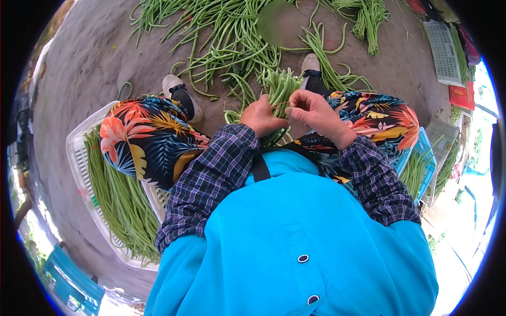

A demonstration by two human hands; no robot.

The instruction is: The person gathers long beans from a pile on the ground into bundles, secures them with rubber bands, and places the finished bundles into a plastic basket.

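Between my knees a bundle of long green beans (281, 87) stands with its ends pointing away from me. My left hand (262, 117) is wrapped round the near side of this bundle, its thumb pointing right. Just to the right, my right hand (314, 113) is closed in a pinch, thumb against forefinger, beside the bundle. A thin reddish band (279, 107) runs across the beans between the two hands; whether the right fingertips hold its end is too small to tell.
Loose long beans (226, 42) lie on the ground ahead, with tied bundles (370, 21) at the upper right. A white crate (79, 152) of beans stands at my left, a blue crate (428, 163) at my right. My shoes (182, 95) flank the work.
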